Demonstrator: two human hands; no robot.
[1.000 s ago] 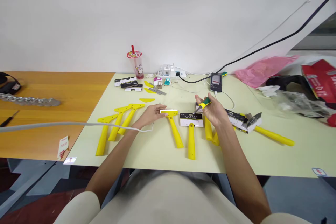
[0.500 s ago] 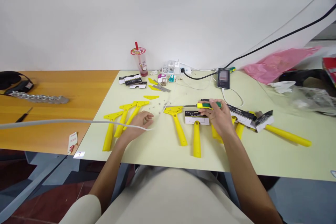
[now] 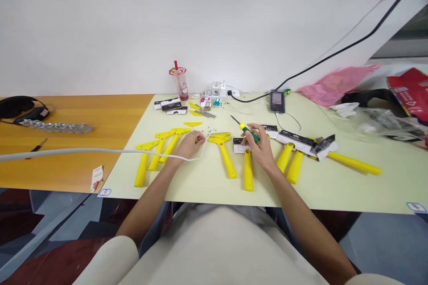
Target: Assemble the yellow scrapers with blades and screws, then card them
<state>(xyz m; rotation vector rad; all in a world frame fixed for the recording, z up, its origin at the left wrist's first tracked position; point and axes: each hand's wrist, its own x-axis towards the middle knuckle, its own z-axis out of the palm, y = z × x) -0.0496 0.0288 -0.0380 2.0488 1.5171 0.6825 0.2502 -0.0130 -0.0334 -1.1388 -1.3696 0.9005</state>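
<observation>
My right hand [image 3: 261, 147] grips a screwdriver [image 3: 251, 134] by its green and yellow handle. The screwdriver's shaft points up and to the left, apart from the yellow scraper [image 3: 224, 156] below it. A long flat piece lies along this scraper's head. My left hand [image 3: 190, 144] has its fingers drawn together at the edge of the loose screws [image 3: 209, 131]; whatever may be between them is too small to make out. Left of that hand lie several yellow scraper handles [image 3: 142, 167]. Another scraper [image 3: 248, 173] with a black and white card lies just below my right hand.
Carded scrapers [image 3: 296, 164] lie at the right. Behind are blades [image 3: 205, 113], a yellow cover [image 3: 193, 124], cards [image 3: 171, 106], a drink cup [image 3: 182, 87], a power strip [image 3: 236, 92] and a pixelated device [image 3: 277, 101]. A white cable [image 3: 160, 155] crosses over my left forearm.
The screwdriver has come away from the scraper's head and tilted tip-up, as my right hand moved left. My left hand has moved toward the screws, its fingers closing. The view has shifted slightly.
</observation>
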